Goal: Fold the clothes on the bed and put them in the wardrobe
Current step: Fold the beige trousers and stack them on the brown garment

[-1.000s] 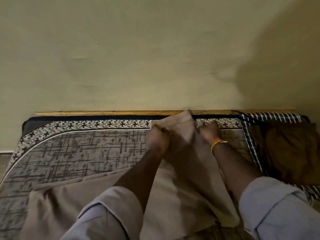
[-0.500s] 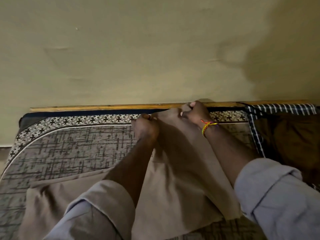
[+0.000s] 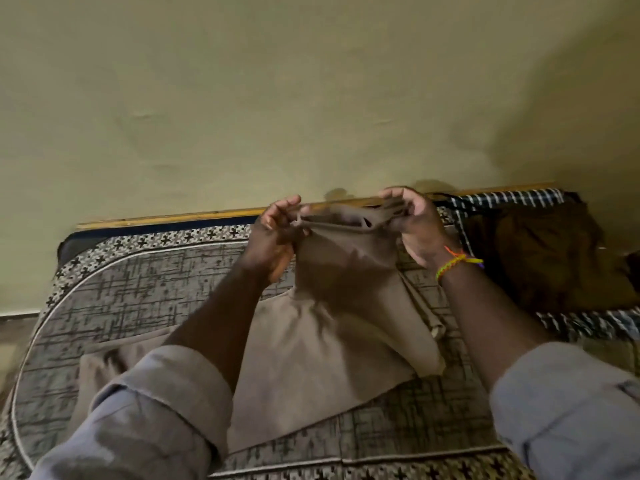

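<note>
A beige garment [image 3: 311, 348] lies spread over the patterned bed [image 3: 138, 289], and its upper end is lifted off the mattress. My left hand [image 3: 273, 237] pinches the left corner of that raised edge. My right hand [image 3: 415, 223], with a coloured thread band on the wrist, grips the right corner. The edge is stretched taut between the two hands, near the far side of the bed. The rest of the cloth hangs down and trails toward me, partly hidden under my left forearm.
A dark brown garment [image 3: 554, 258] lies on a black-and-white checked cloth [image 3: 512, 199] at the right end of the bed. A wooden bed rail [image 3: 173, 218] runs along the plain wall [image 3: 311, 98] behind. No wardrobe is in view.
Both hands have lifted the garment's top edge off the mattress and moved apart, stretching it between them. Earlier they were close together, pressing the cloth near the far rail.
</note>
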